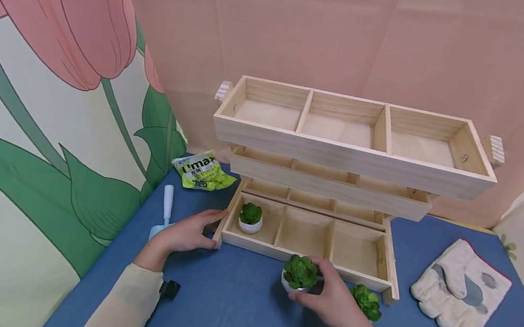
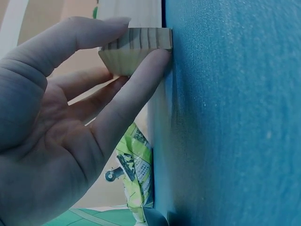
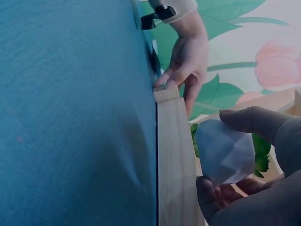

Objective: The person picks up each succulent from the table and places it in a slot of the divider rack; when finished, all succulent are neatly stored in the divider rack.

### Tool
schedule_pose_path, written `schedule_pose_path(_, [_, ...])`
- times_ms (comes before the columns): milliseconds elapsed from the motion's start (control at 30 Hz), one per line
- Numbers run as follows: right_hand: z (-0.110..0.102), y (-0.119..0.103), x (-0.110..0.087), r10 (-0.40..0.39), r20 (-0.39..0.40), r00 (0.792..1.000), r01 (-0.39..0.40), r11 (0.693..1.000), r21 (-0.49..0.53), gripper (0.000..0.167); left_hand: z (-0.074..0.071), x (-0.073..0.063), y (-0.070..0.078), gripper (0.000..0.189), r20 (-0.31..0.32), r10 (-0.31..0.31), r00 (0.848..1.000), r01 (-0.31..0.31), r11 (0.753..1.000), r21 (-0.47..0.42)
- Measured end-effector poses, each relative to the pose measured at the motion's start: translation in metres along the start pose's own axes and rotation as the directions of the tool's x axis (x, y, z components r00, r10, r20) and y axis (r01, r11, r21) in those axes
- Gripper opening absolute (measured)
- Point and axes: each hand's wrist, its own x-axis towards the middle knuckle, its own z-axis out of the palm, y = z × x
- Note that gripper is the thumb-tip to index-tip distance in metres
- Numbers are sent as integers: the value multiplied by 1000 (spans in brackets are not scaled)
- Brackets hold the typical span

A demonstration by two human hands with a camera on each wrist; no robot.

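Observation:
A tiered wooden planter stand (image 1: 353, 162) has three-compartment boxes at stepped heights. My left hand (image 1: 189, 233) grips the front left end of its base; in the left wrist view, thumb and fingers hold the wooden rail end (image 2: 136, 42). In my right hand (image 1: 331, 301) is a potted succulent (image 1: 300, 273), held by its white faceted pot (image 3: 225, 150) in front of the lowest box. Another potted succulent (image 1: 250, 217) sits upright in that box's left compartment. A third succulent (image 1: 366, 302) stands on the table, its lower part hidden behind my right arm.
Left of the stand lie a green-yellow bag (image 1: 203, 172) marked Umax and a light blue shovel (image 1: 167, 204), partly hidden by my left hand. White gloves (image 1: 461, 291) rest on the blue table (image 1: 227, 309) at right. A pink backdrop (image 1: 328, 37) hangs behind.

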Motion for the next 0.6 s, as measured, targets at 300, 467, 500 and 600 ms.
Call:
schedule_pose_path(300, [-4,-8,4,-51,-13,999,51,999,16,80,0,0,1,92,-4,-2,1000,2,1000,6])
schedule_pose_path(467, [-5,-13,8,-57,-18,998,57,998,11,79,1,0,2,91,-6,1,1000,-1,1000,10])
schedule_pose_path(500, [-6,-14,9,-60,-20,998,60,998,9,79,1,0,2,91,-6,4,1000,-4,1000,12])
schedule_pose_path(600, [-6,-15,12,-77,-32,997,77,997,4,78,1,0,3,91,-3,4,1000,-4,1000,19])
